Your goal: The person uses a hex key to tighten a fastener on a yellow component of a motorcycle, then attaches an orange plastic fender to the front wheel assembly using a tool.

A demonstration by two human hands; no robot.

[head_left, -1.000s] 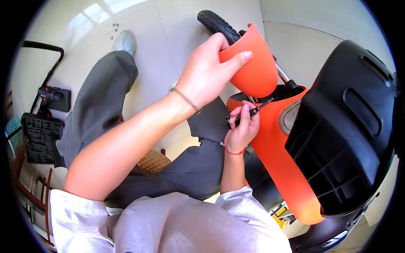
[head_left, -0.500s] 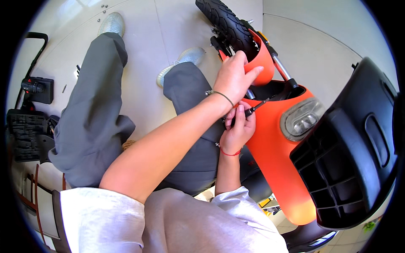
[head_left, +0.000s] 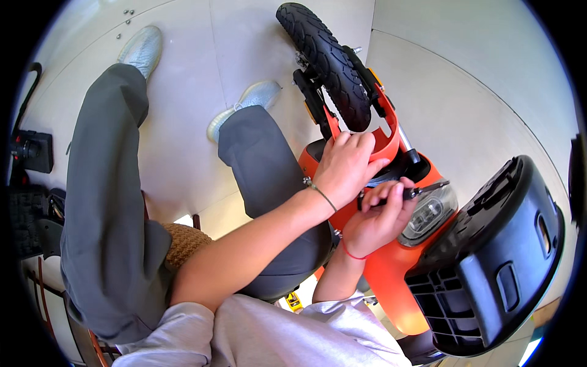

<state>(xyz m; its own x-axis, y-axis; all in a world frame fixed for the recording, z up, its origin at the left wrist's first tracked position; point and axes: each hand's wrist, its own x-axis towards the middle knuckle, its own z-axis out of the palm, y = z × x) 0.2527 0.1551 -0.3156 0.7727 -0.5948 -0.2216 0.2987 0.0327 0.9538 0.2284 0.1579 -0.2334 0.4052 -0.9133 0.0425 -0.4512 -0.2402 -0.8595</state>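
Observation:
My left hand (head_left: 345,162) is closed on the rim of an orange front fender (head_left: 387,147), behind the black treaded wheel (head_left: 324,64). Just beneath it, my right hand (head_left: 380,221) is closed around a black-handled screwdriver (head_left: 411,193). The metal shaft points right, across the clear headlight (head_left: 430,214) of the orange scooter body (head_left: 400,287), its tip touching nothing I can make out. A dark opening (head_left: 422,166) in the body shows beside the fender, with a silver fork tube running into it. My left fingertips are partly hidden behind the fender.
A large black ribbed plastic part (head_left: 489,269) stands right of the scooter body. On the left lie a black and red power tool (head_left: 33,150) and a dark tool case (head_left: 27,223). Several small metal nuts (head_left: 127,21) lie on the floor beyond my left shoe (head_left: 142,50).
The view has shifted, so the scooter sits lower in it. My right hand has brought the screwdriver rightward, over the headlight. My left hand stays on the fender.

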